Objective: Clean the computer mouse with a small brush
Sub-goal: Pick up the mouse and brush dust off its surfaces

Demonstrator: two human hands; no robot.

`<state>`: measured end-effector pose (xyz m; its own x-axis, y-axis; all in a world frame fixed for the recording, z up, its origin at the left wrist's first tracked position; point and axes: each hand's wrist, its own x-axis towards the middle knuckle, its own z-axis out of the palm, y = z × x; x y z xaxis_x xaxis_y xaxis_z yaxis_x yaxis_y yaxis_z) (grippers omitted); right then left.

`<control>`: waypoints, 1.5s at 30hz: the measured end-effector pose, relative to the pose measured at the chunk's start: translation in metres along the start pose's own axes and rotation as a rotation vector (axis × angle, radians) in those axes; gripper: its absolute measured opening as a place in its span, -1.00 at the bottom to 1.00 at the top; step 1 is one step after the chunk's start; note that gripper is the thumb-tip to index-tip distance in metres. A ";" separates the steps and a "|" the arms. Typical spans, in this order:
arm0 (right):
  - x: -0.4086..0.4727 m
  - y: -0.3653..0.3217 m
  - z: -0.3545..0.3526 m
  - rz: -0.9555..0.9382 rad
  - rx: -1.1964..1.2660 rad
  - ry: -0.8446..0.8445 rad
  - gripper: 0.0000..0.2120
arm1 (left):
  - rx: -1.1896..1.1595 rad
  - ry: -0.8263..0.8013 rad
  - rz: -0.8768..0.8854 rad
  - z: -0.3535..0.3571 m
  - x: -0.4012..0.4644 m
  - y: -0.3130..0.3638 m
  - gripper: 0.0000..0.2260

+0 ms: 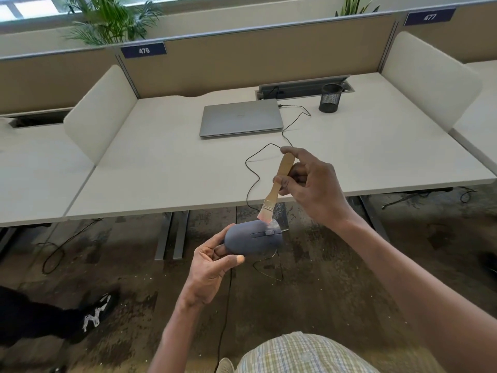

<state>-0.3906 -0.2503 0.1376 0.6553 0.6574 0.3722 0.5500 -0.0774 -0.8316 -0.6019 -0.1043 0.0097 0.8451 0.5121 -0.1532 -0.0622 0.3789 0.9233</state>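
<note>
A dark grey computer mouse (252, 237) is held in the air in front of the desk's near edge, gripped at its rear end by my left hand (213, 265). Its scroll wheel faces up. My right hand (309, 184) pinches the wooden handle of a small brush (275, 184) between thumb and fingers. The brush slants down to the left, and its pale bristles touch the front end of the mouse. The mouse's thin black cable (251, 181) runs up over the desk to the laptop.
A shut silver laptop (240, 118) lies on the white desk (161, 162), with a black mesh pen cup (330, 98) and an open cable tray (304, 88) behind it. White side dividers flank the desk. Another person's dark shoe (96, 313) is on the floor at left.
</note>
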 end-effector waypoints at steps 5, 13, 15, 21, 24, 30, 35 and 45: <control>-0.005 -0.001 0.006 0.000 -0.006 -0.054 -0.47 | 0.002 -0.006 0.000 0.001 -0.002 -0.001 -0.30; -0.005 0.002 -0.002 -0.017 -0.039 0.055 -0.49 | 0.017 0.002 0.007 0.001 -0.006 -0.001 -0.35; -0.007 0.002 -0.003 -0.021 -0.016 0.063 -0.48 | 0.018 0.005 0.008 0.000 -0.007 -0.001 -0.36; -0.010 0.003 0.001 -0.014 -0.040 0.041 -0.49 | 0.004 0.004 0.020 0.003 -0.008 0.003 -0.30; -0.007 0.003 -0.003 -0.003 -0.056 0.059 -0.48 | 0.008 -0.002 0.024 0.002 -0.006 0.004 -0.30; -0.008 0.000 -0.006 -0.032 -0.036 0.063 -0.48 | 0.008 0.010 0.036 0.002 -0.002 0.006 -0.29; -0.007 0.003 -0.009 0.001 -0.073 0.067 -0.47 | 0.006 0.008 0.032 0.002 -0.003 0.004 -0.31; -0.013 0.001 -0.008 -0.031 -0.055 0.076 -0.46 | 0.008 0.042 0.036 -0.002 0.001 0.004 -0.33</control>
<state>-0.3942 -0.2648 0.1358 0.6742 0.6011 0.4291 0.5964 -0.1004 -0.7964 -0.6021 -0.1007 0.0121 0.8194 0.5573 -0.1341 -0.0880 0.3535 0.9313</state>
